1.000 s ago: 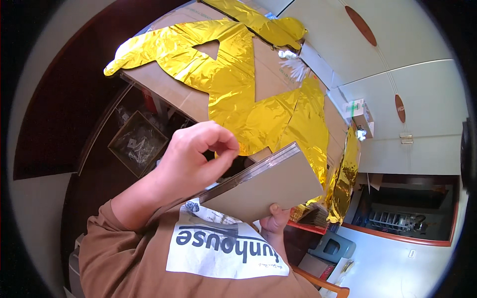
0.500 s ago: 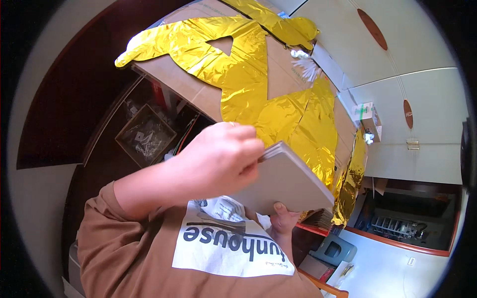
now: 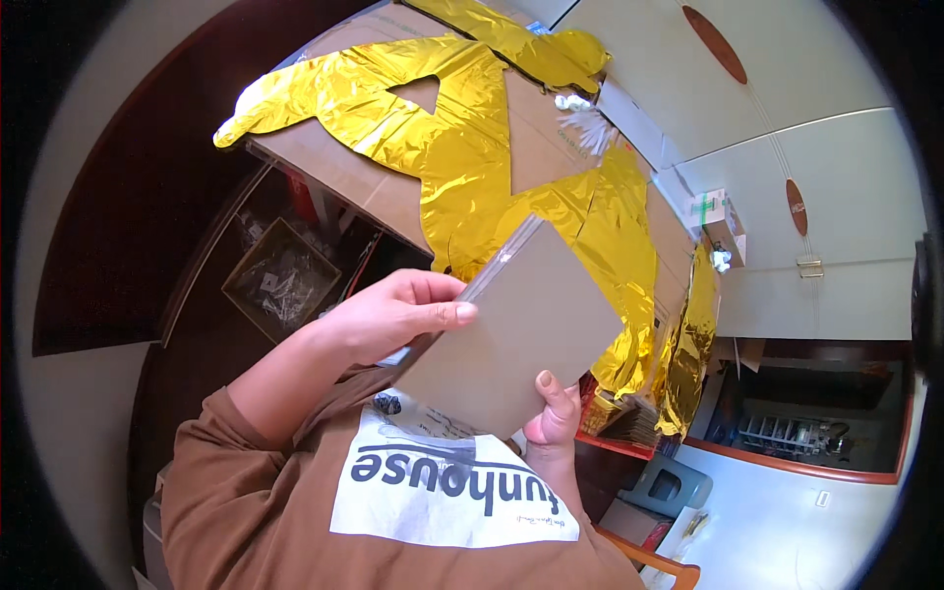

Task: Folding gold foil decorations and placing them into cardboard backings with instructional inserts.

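Holding a flat stack between two bare hands

A flat, rectangular, grey-brown stack (image 3: 526, 324) with a layered edge and a glossy, clear-looking strip along it is held up in front of the person's chest, tilted, its top corner overlapping the view of the table. The right hand (image 3: 553, 418) is clamped on its lower right side, thumb pressed on the broad face, fingers hidden behind. The left hand (image 3: 393, 313) is at the opposite, layered edge, thumb laid over it; whether those fingers grip it or merely touch, I cannot tell. The two hands are apart, with the stack between them.

Behind the stack, a large, crinkled, shiny gold foil shape (image 3: 467, 147) with a triangular hole lies on flat brown cardboard (image 3: 536, 147). Beyond it is another long gold foil piece (image 3: 521, 44), and near that some thin white strips (image 3: 590, 130) fan out. Left of the table, a square, open-topped box (image 3: 280, 280) contains crumpled clear plastic. To the right, near the right hand, brown layered pieces sit in a red tray (image 3: 618, 446).
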Demonstrator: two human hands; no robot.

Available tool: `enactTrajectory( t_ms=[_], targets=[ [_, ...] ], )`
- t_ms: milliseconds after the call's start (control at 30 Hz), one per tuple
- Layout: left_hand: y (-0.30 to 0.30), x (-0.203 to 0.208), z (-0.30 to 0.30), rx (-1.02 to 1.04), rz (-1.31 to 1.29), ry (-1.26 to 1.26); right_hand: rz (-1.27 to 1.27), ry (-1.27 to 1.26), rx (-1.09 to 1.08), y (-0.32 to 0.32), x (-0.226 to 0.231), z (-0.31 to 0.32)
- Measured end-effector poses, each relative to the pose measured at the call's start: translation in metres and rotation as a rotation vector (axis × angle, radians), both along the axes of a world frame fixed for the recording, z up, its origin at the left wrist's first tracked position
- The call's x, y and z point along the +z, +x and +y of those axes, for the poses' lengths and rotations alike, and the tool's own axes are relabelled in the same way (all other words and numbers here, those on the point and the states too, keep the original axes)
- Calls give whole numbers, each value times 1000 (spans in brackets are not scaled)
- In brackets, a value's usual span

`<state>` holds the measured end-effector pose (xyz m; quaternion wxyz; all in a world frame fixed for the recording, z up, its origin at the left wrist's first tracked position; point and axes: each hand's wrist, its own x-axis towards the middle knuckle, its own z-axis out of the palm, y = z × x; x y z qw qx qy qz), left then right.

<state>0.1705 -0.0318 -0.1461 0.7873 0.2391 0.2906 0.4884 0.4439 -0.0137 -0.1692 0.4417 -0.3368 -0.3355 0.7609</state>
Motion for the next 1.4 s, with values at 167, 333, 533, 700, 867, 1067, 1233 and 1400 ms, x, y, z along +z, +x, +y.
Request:
enactTrajectory(
  t_ms=[167,333,533,700,867,1067,1233,1400],
  targets=[
    [17,-20,-8,-123,-388,-49,116,-34,82,10,-10,-1],
    [28,-22,-6,-114,-356,26,217,-112,19,26,-22,3],
    [38,-19,-7,-151,-482,60,360,-142,45,36,-65,10],
    [30,-13,-14,-122,-471,62,372,-169,52,18,-42,11],
    [21,-6,-19,-70,-320,65,467,-106,232,22,-42,17],
    [31,-40,-20,-138,-461,-10,418,-149,196,23,-50,15],
    [30,-46,-22,-106,-473,-45,419,-143,184,9,-49,16],
    [1,-27,-33,16,-323,99,319,-31,312,-8,-48,22]
  ],
)
